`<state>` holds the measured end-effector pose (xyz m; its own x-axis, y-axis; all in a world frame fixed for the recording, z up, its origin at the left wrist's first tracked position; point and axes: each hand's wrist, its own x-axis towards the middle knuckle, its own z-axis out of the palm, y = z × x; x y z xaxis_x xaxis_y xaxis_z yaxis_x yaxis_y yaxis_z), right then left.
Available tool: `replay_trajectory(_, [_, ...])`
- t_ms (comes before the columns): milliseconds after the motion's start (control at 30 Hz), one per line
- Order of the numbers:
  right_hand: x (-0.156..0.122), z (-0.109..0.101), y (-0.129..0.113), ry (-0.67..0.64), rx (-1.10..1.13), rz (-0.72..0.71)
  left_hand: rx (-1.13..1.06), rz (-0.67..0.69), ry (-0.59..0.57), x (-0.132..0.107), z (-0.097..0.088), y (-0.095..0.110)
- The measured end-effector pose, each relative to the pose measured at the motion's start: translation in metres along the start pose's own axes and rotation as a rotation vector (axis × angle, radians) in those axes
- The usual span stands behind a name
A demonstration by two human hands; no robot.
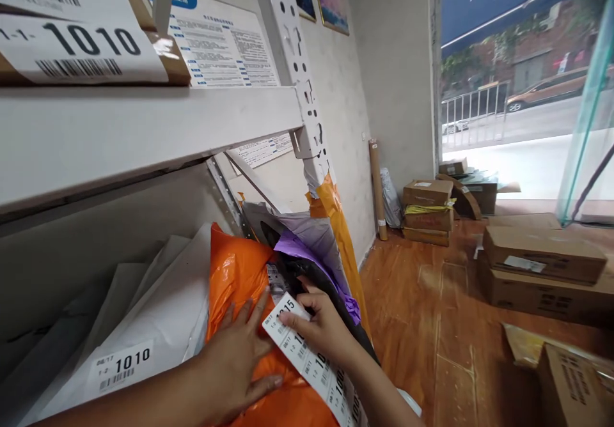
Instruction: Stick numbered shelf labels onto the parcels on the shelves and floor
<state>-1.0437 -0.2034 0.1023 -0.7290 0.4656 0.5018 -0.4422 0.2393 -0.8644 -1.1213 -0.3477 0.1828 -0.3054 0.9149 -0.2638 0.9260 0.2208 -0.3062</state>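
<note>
My left hand (240,350) rests with its fingers spread on an orange plastic mailer bag (235,261) on the lower shelf. In my right hand (319,318) is a strip of printed barcode labels (311,363), pinched near its upper end, where a number ending in 15 shows. The strip hangs down over the orange bag. Just above the strip, a printed shipping label (277,281) is partly visible on the bag. Behind my right hand stand a black bag (307,267) and a purple bag (300,246). To the left leans a white mailer (167,325) labelled 1010.
A perforated metal shelf post (300,62) wrapped in orange tape stands right of the bags. Overhead runs a white shelf beam (144,133) carrying labelled boxes (167,56). Cardboard boxes (542,254) sit on the wood floor to the right, and stacked cartons (426,216) stand by the far wall.
</note>
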Motion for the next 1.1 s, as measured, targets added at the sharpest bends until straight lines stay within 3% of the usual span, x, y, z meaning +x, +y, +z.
replay_trajectory(167, [-0.004, -0.011, 0.003, -0.031, -0.105, 0.043, -0.011, -0.14, -0.074, -0.002, -0.004, 0.002])
replay_trajectory(567, [-0.004, -0.01, 0.004, -0.052, -0.095, 0.085, 0.022, -0.16, -0.091, 0.0, 0.005, -0.002])
replay_trajectory(833, [-0.018, -0.013, -0.004, -0.067, 0.081, 0.023, -0.019, -0.151, -0.169, 0.001, -0.017, 0.01])
replay_trajectory(933, [-0.028, -0.017, -0.009, -0.03, 0.085, 0.043, -0.203, -0.056, 0.006, 0.0, -0.032, 0.013])
replay_trajectory(1000, [-0.034, -0.018, -0.013, 0.003, 0.045, 0.053, -0.491, 0.081, 0.143, 0.001, -0.04, 0.015])
replay_trajectory(1100, [-0.043, -0.017, -0.019, 0.045, 0.009, 0.045, -0.949, 0.181, 0.147, 0.002, -0.046, 0.023])
